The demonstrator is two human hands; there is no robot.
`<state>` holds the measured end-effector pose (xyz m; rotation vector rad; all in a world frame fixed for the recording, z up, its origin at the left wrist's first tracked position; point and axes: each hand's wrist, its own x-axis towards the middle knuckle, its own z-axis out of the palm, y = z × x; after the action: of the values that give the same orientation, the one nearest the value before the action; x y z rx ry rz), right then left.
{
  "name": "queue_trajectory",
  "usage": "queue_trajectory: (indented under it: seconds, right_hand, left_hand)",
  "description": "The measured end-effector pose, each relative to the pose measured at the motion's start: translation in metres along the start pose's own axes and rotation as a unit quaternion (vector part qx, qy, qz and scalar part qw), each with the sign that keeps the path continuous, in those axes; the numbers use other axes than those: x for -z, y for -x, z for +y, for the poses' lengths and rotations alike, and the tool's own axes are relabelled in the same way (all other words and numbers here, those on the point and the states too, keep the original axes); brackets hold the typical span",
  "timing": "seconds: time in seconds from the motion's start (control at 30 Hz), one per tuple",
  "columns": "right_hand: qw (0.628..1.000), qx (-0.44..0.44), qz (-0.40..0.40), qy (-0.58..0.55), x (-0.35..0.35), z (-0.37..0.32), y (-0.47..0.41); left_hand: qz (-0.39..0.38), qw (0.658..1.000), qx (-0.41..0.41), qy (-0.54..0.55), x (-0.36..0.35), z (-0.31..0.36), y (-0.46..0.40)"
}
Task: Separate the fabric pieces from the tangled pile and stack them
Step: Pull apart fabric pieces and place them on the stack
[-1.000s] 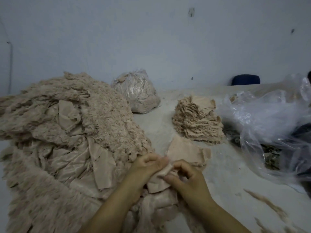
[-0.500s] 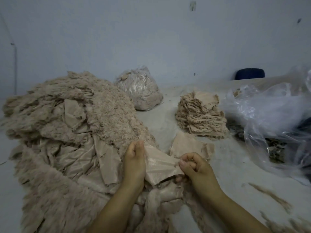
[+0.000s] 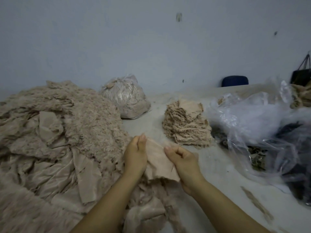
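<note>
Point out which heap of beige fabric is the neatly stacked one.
The stack on the table beyond the hands, beside the clear plastic bag: its pieces lie in flat layers. The big pile on the left is tangled and fuzzy.

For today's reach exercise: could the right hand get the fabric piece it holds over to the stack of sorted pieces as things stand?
Probably yes: bare table lies between the right hand and the stack.

Two hands: left hand (image 3: 135, 157) and right hand (image 3: 183, 163). One held fabric piece (image 3: 159, 163) between them. One tangled pile (image 3: 55, 145) at the table's (image 3: 218, 190) left edge. One neat stack (image 3: 186, 125) near its middle. Two plastic bags: a filled bag (image 3: 125, 96) at the far edge, a loose clear bag (image 3: 262, 128) at the right edge.
</note>
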<state>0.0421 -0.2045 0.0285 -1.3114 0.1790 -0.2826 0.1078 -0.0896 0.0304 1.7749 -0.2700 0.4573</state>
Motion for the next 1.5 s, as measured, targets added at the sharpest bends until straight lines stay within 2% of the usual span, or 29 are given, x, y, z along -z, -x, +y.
queue_trajectory:
  seconds: [0.07, 0.17, 0.3, 0.37, 0.43, 0.47, 0.53, 0.6, 0.67, 0.77, 0.87, 0.93, 0.97, 1.0, 1.07, 1.1, 1.13, 1.17, 1.2, 1.27, 1.3, 1.33, 1.37, 1.43, 1.47, 1.5]
  right_hand:
    - [0.997, 0.039, 0.035, 0.056, 0.012, -0.001, -0.012]
    - [0.974, 0.104, 0.075, 0.188, 0.027, -0.018, -0.036]
    - [0.94, 0.109, 0.074, 0.316, 0.045, -0.031, -0.065]
    - [0.907, 0.105, 0.067, 0.403, 0.052, -0.029, -0.072]
    - [0.835, 0.135, 0.095, 0.525, 0.05, -0.021, -0.069]
    - [0.806, 0.184, 0.098, 0.553, 0.045, -0.016, -0.065]
    - [0.806, 0.257, 0.026, 0.533, 0.031, -0.001, -0.053]
    - [0.812, 0.195, -0.065, 0.547, 0.022, 0.018, -0.042]
    - [0.784, 0.114, -0.113, 0.599, 0.026, 0.038, -0.037]
    - [0.728, 0.094, -0.144, 0.663, 0.038, 0.053, -0.038]
    - [0.708, 0.086, -0.14, 0.686, 0.042, 0.057, -0.04]
    - [0.714, 0.081, -0.127, 0.684, 0.041, 0.052, -0.04]
    - [0.724, 0.094, -0.112, 0.674, 0.039, 0.048, -0.039]
    - [0.743, 0.122, -0.084, 0.652, 0.038, 0.043, -0.036]
    - [0.809, 0.2, -0.017, 0.552, 0.032, 0.032, -0.023]
    - [0.849, 0.219, -0.017, 0.481, 0.029, 0.026, -0.014]
    - [0.882, 0.216, -0.051, 0.416, 0.025, 0.021, -0.002]
    - [0.897, 0.195, -0.118, 0.378, 0.021, 0.018, 0.013]
    - [0.883, 0.172, -0.199, 0.388, 0.02, 0.019, 0.026]
    - [0.788, 0.181, -0.313, 0.498, 0.02, 0.028, 0.044]
    - [0.759, 0.208, -0.323, 0.526, 0.021, 0.032, 0.046]
    - [0.769, 0.231, -0.301, 0.514, 0.021, 0.032, 0.047]
    - [0.81, 0.239, -0.263, 0.466, 0.022, 0.031, 0.045]
    - [0.915, 0.177, -0.182, 0.314, 0.022, 0.023, 0.045]
    - [0.95, 0.13, -0.161, 0.234, 0.019, 0.02, 0.046]
    - [0.97, 0.086, -0.148, 0.175, 0.018, 0.02, 0.046]
  left_hand:
    - [0.004, 0.999, -0.003, -0.051, -0.007, -0.007, -0.004]
    - [-0.024, 0.995, 0.0, -0.094, -0.027, -0.003, -0.016]
    - [-0.07, 0.985, 0.009, -0.155, -0.052, 0.001, -0.034]
    - [-0.083, 0.978, 0.013, -0.189, -0.06, -0.007, -0.035]
    - [-0.094, 0.976, 0.023, -0.196, -0.066, -0.018, -0.033]
    - [-0.098, 0.975, 0.031, -0.196, -0.068, -0.022, -0.032]
    - [-0.104, 0.976, 0.049, -0.183, -0.073, -0.03, -0.031]
    - [-0.119, 0.977, 0.072, -0.163, -0.074, -0.037, -0.029]
    - [-0.12, 0.976, 0.073, -0.165, -0.071, -0.043, -0.029]
    - [-0.124, 0.977, 0.065, -0.158, -0.058, -0.048, -0.031]
    - [-0.082, 0.988, 0.105, -0.076, -0.04, -0.037, -0.033]
    - [-0.085, 0.992, 0.092, -0.036, -0.018, -0.025, -0.029]
    - [-0.12, 0.989, 0.083, -0.037, -0.005, -0.018, -0.024]
    - [-0.171, 0.981, 0.082, -0.033, 0.008, -0.013, -0.017]
    - [-0.275, 0.955, 0.079, -0.074, 0.033, -0.008, 0.0]
    - [-0.316, 0.938, 0.068, -0.121, 0.045, -0.009, 0.011]
    - [-0.345, 0.923, 0.053, -0.16, 0.055, -0.011, 0.021]
    - [-0.361, 0.914, 0.039, -0.182, 0.065, -0.014, 0.029]
    - [-0.365, 0.913, 0.032, -0.181, 0.074, -0.017, 0.036]
    - [-0.365, 0.919, 0.03, -0.146, 0.09, -0.014, 0.047]
    - [-0.377, 0.916, 0.037, -0.13, 0.098, -0.012, 0.051]
    - [-0.394, 0.909, 0.036, -0.13, 0.105, -0.012, 0.055]
    - [-0.415, 0.898, 0.017, -0.147, 0.111, -0.012, 0.058]
    - [-0.442, 0.879, -0.018, -0.178, 0.121, -0.013, 0.069]
    - [-0.433, 0.886, -0.013, -0.164, 0.125, -0.015, 0.073]
    - [-0.417, 0.899, 0.005, -0.134, 0.126, -0.015, 0.076]
